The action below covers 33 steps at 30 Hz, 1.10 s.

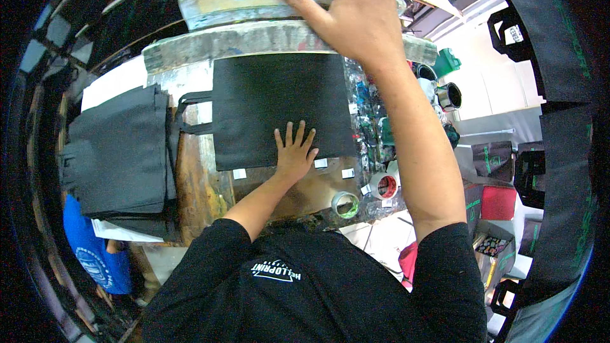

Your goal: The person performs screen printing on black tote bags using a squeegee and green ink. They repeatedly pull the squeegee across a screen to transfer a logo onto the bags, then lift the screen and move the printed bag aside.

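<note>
A black fabric tote bag (273, 101) lies flat on the work table, its handles pointing left. My left hand (295, 152) rests on the bag's near part with fingers spread. Beyond the bag, a long paint-stained wooden frame bar (235, 43) spans the table. Just behind that bar is a shorter pale, paint-smeared bar that looks like a squeegee (248, 1). My right hand (359, 13) is closed over it, thumb along the near face and fingers over the far side. The fingertips are partly cut off at the top edge.
Stacked black tote bags (121, 152) lie at the left. Tape rolls (345, 204) sit by the table's near right edge, with ink-stained containers (448, 96) farther right. More black bags (569, 171) hang at the far right. Another person in a blue shirt (95, 251) is at lower left.
</note>
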{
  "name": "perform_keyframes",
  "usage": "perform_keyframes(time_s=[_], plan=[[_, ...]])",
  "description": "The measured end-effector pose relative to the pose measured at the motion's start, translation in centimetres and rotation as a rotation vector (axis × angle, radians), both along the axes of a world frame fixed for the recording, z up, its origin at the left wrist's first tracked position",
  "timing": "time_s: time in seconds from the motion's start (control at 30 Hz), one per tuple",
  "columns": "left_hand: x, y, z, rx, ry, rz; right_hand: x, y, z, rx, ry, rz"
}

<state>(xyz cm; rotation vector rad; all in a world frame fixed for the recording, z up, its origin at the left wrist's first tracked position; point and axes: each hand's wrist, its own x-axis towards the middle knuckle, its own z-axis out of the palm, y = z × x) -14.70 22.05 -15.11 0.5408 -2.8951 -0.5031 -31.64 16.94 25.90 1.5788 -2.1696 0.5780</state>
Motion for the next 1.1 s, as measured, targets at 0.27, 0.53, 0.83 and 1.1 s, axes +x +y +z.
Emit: perform_keyframes(time_s=[0.27, 0.53, 0.83, 1.1], plan=[[-0.1, 0.2, 0.9, 0.017, 0.071, 0.068, -0.4, -0.3, -1.5, -0.063, 0.172, -0.027], [8.6, -7.3, 18.8, 1.346, 1.003, -0.038, 2.0, 2.8, -4.6, -0.085, 0.175, 0.004], [19.5, -4.5, 14.7, 1.902, 0.790, 0.679, 6.1, 10.8, -19.6, 0.485, -0.061, 0.065], [20.2, -3.7, 9.4, 1.885, 0.622, 0.866, 4.8, 10.5, -20.0, 0.724, -0.239, 0.121]])
